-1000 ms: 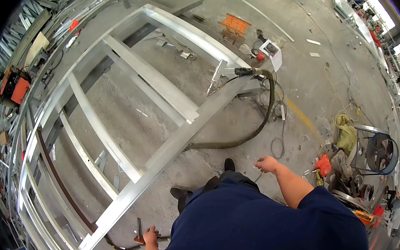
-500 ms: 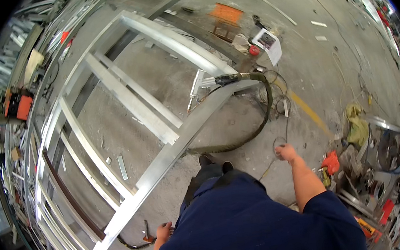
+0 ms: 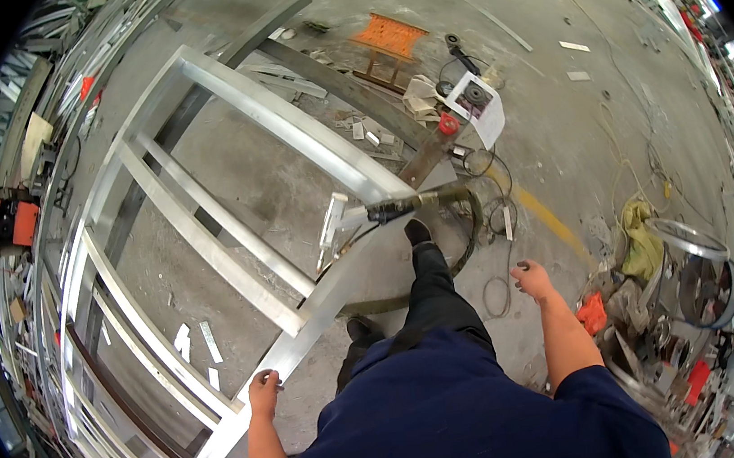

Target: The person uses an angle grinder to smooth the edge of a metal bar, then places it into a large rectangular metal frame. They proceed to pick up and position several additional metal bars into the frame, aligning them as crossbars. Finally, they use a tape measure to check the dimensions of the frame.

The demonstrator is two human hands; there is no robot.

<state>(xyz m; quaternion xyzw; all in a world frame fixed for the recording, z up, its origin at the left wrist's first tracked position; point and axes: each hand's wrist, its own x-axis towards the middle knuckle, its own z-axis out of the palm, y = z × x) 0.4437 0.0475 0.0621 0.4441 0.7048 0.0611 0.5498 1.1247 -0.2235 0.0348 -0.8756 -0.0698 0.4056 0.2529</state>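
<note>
My left hand (image 3: pixel 264 393) is over the near rail of a large silver metal frame (image 3: pixel 239 262); its fingers are loosely bent and apart, with nothing visible in them. Whether it touches the rail I cannot tell. Out to the right, above the concrete floor, my right hand (image 3: pixel 532 281) hangs with thumb and fingers apart and no object showing. A silver welding torch (image 3: pixel 331 229) rests on the frame's near right corner. Its thick dark sleeved hose (image 3: pixel 476 216) loops down to the floor by my feet, one of which is stepped forward beside the corner.
Past the corner lie an angle grinder (image 3: pixel 458 48), a white sheet with a dark round part on it (image 3: pixel 472 99), and an orange stand (image 3: pixel 390 36). Thin cable (image 3: pixel 507 254) coils on the floor at right. Farther right are a yellow-green cloth (image 3: pixel 640 239), a metal hoop and scrap.
My left hand has risen from beside my body to the near rail. One leg has stepped forward, and the frame and torch sit lower in view. My right hand stays out to the right.
</note>
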